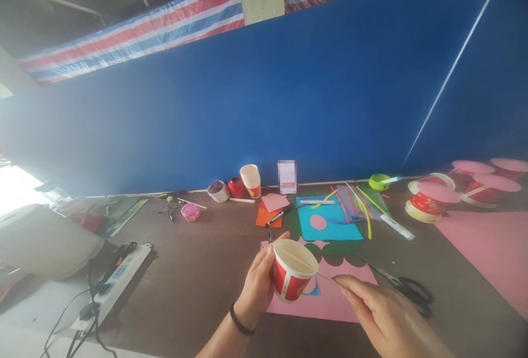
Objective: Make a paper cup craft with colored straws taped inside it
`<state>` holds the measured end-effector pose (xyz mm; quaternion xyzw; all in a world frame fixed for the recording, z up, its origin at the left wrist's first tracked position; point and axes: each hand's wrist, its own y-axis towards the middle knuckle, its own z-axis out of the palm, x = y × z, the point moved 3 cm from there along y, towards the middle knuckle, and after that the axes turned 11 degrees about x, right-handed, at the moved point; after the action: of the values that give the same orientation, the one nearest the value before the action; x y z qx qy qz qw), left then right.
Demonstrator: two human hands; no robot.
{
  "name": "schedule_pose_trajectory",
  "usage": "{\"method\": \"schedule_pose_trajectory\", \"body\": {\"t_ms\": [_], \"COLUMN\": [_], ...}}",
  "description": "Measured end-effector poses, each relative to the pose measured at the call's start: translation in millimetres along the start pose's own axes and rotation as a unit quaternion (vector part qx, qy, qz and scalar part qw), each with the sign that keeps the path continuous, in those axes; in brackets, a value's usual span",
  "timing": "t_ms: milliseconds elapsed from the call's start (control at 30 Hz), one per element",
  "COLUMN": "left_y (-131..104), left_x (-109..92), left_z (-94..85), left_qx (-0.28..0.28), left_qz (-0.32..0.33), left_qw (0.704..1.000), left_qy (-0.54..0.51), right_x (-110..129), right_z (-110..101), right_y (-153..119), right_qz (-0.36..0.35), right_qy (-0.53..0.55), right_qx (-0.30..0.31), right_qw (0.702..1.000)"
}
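My left hand [260, 275], with a dark band at the wrist, grips a red and white paper cup [292, 285] by its side. The cup is tilted, its open mouth facing up and toward me. A thin pale stick [326, 277] runs from the cup's right side to my right hand [373, 306], which pinches its outer end. Inside the cup a thin straight line shows, apparently the same stick passing through the wall. Below the cup lies a pink sheet [342, 297] with round cut-outs along its far edge. Black-handled scissors [406, 286] rest beside my right hand.
Pink-topped red cups [433, 198] stand at the right, near a large pink sheet [490, 248]. Farther back are a blue sheet [330, 227], stacked paper cups [250, 179], red thread [236, 187] and a pink tub [190, 212]. A power strip [115, 284] lies left.
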<state>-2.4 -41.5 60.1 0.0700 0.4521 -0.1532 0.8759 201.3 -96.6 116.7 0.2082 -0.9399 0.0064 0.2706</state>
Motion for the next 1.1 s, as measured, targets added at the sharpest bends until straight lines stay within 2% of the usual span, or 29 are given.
{"method": "schedule_pose_trajectory", "body": {"t_ms": [267, 500, 667, 767, 833, 900, 967, 1033, 1100], "left_y": [-1.2, -2.9, -3.9, -4.9, -5.7, -6.4, -6.7, -6.5, -5.7], "left_x": [-2.4, -1.2, -2.0, -1.6, -2.1, -3.5, -6.2, -10.0, -13.6], "left_z": [-2.9, -5.4, -5.2, -4.5, -3.8, -2.5, -0.1, 3.6, 7.8], "left_qx": [-0.021, -0.011, -0.024, -0.021, -0.014, -0.008, 0.002, 0.019, 0.039], "left_qz": [-0.003, -0.003, 0.007, 0.005, 0.006, 0.000, -0.013, -0.028, -0.038], "left_qw": [0.999, 0.999, 0.997, 0.995, 0.992, 0.987, 0.984, 0.982, 0.980], "left_qy": [0.038, 0.051, 0.068, 0.098, 0.128, 0.160, 0.179, 0.188, 0.192], "right_x": [-0.1, -3.5, -5.4, -4.7, -7.2, -12.6, -19.1, -24.8, -28.2], "right_z": [11.5, 15.1, 22.9, 24.7, 28.4, 37.4, 49.3, 59.3, 64.0], "right_y": [-6.2, -10.2, -11.4, -7.5, -4.1, -2.3, -2.7, -4.0, -5.0], "right_qz": [-0.015, -0.057, -0.061, -0.015, 0.045, 0.112, 0.160, 0.182, 0.180], "right_qy": [-0.043, -0.093, -0.080, 0.013, 0.116, 0.234, 0.343, 0.420, 0.438], "right_qx": [-0.037, -0.074, -0.065, -0.016, 0.042, 0.108, 0.150, 0.161, 0.161], "right_qw": [0.998, 0.991, 0.993, 1.000, 0.991, 0.960, 0.913, 0.875, 0.866]}}
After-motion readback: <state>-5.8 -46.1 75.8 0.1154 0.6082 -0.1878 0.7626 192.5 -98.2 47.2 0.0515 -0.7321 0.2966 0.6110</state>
